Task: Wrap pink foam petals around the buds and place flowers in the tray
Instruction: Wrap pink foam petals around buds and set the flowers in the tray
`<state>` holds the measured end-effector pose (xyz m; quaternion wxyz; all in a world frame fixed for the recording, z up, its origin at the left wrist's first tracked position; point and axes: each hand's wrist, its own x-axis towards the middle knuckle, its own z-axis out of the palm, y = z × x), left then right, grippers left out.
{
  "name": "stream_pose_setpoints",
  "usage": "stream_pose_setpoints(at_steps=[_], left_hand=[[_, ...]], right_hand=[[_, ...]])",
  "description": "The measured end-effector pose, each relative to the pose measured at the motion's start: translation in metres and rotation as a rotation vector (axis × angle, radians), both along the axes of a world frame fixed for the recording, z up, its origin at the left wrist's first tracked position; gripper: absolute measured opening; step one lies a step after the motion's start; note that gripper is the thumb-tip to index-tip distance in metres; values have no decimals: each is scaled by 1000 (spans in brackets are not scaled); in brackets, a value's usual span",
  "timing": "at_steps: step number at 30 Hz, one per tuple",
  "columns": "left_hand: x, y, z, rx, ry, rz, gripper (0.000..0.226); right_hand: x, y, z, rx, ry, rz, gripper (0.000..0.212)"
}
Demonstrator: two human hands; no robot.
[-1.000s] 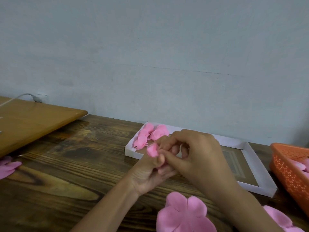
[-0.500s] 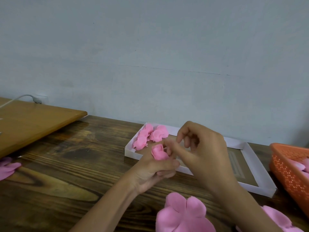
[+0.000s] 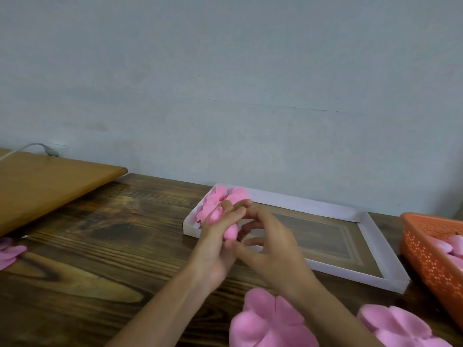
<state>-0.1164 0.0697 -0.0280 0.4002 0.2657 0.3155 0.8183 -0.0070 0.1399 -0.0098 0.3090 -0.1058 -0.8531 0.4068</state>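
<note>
My left hand [image 3: 215, 246] is raised over the near left corner of the white tray [image 3: 300, 204] and grips a small pink foam flower [image 3: 230, 232] between its fingers and palm. My right hand [image 3: 273, 249] faces it from the right, with curled fingers and the thumb pinching the flower's lower right side. Both hands are motion-blurred. A few finished pink flowers [image 3: 236, 194] lie in the tray's far left corner, partly hidden behind my left fingers. Flat pink petal cutouts [image 3: 270, 321] lie on the table near me.
An orange perforated basket [image 3: 426, 259] with pink pieces stands at the right edge. Another petal cutout [image 3: 400, 324] lies at the bottom right, one more [image 3: 10, 254] at the far left. A light wooden board [image 3: 50, 181] and a cable [image 3: 32, 146] are at the back left.
My left hand's fingers have stretched up around the flower, which has sunk lower in the grip. My right hand dropped from above the flower to its right side.
</note>
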Motion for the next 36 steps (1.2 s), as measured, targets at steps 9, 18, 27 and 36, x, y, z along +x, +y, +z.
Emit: stream_pose_setpoints(at_steps=[9,18,27,36], left_hand=[[2,-3,2,15,67,-120,60],[0,-16,9,-22,218,-211,42],[-1,-6,7,125,147,-70,31],[8,-3,6,15,131,35,35]], right_hand=[[-5,0,-3,-209,107,65,17],[-5,-3,7,-894,2,348,22],[-3,-8,0,-389,232,178,19],[-3,-12,-14,108,273,-101,44]])
